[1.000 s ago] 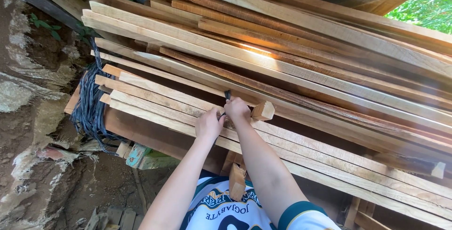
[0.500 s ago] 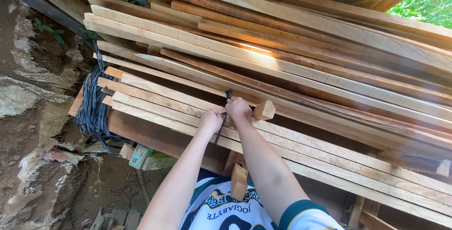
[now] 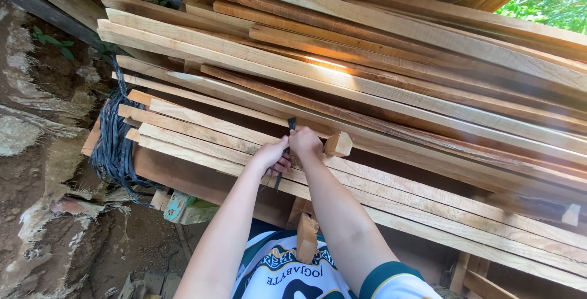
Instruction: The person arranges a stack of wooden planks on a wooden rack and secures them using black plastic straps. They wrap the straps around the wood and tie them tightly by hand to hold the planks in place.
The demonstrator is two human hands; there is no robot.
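Step in hand: both hands work a dark strap (image 3: 290,129) at the front of a bundle of pale planks (image 3: 202,134); it looks like tying or tightening.
Left hand (image 3: 272,154): closed on the strap's lower end, at 7 o'clock of the right.
Right hand (image 3: 305,142): fist clenched on the strap, touching the left.
Strap: upright across the plank edges.
Wooden block (image 3: 337,143): just beside the right hand, at 3 o'clock.
Rope coil (image 3: 113,146): well apart, at 9 o'clock.
Next move calls for: probably a steady pull and firm grip.

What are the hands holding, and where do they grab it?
Both the left hand and right hand grip a dark strap against the stacked planks, around its middle.
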